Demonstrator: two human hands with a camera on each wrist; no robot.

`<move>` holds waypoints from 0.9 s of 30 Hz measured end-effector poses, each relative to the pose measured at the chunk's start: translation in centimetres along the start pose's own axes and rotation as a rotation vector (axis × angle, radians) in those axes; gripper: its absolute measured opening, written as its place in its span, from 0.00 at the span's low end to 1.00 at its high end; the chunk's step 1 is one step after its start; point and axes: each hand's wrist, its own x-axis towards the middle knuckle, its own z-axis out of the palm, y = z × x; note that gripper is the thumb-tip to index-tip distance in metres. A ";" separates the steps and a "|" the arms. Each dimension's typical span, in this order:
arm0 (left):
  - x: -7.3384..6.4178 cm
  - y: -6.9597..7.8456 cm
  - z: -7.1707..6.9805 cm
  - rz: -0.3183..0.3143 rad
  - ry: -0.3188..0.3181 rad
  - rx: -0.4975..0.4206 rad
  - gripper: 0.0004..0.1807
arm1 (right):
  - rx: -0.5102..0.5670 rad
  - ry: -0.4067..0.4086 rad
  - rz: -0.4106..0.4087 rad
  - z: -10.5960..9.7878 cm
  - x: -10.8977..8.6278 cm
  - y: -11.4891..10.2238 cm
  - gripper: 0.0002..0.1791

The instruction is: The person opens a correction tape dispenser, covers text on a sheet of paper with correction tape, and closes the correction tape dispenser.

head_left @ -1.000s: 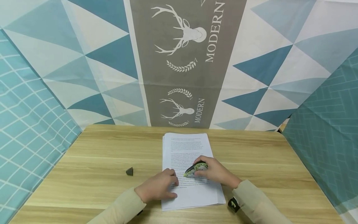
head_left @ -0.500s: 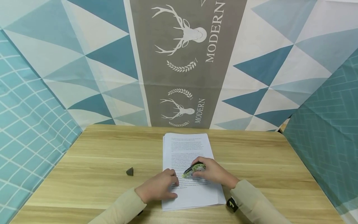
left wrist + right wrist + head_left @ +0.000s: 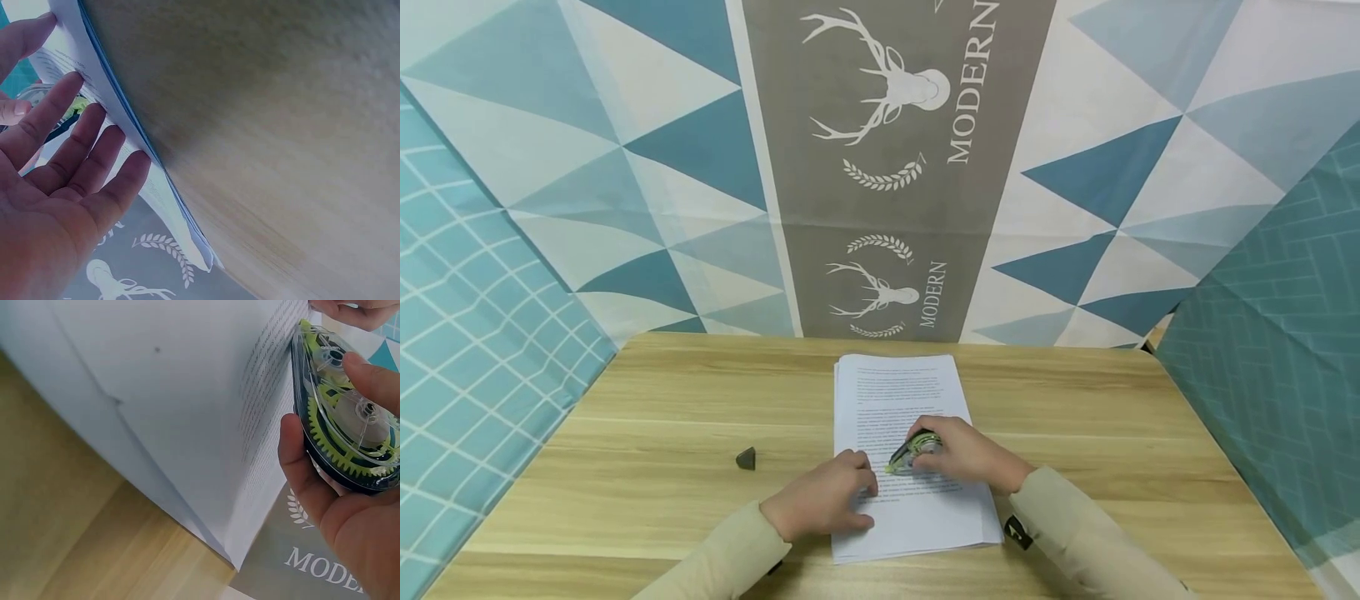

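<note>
A stack of white printed paper lies on the wooden table. My right hand pinches a correction tape dispenser between thumb and fingers. Through its clear case, the right wrist view shows green toothed gears. The dispenser's green tip is down at the text lines; whether white tape lies under it cannot be made out. On the stack's left edge rests my left hand, its fingertips touching the top sheet. In the left wrist view its fingers are spread and loosely bent, holding nothing.
A small dark cap sits on the table left of the stack. Patterned cloth hangs behind the table's far edge, with teal cloth on both sides. A black object shows by the right sleeve.
My right hand has slid slightly left with the correction tape dispenser, its tip staying at the text. The left hand keeps its place on the paper.
</note>
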 end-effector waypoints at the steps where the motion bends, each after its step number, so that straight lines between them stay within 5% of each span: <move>1: 0.0 0.0 0.0 -0.002 -0.002 0.000 0.14 | -0.008 -0.006 -0.001 0.0 0.1 0.0 0.11; 10: 0.0 0.0 -0.1 -0.008 -0.013 -0.004 0.14 | -0.087 -0.039 -0.011 -0.6 0.2 -0.3 0.11; 27: 0.0 -0.1 0.1 -0.022 -0.023 -0.013 0.14 | -0.082 -0.060 0.010 -1.0 0.1 0.0 0.11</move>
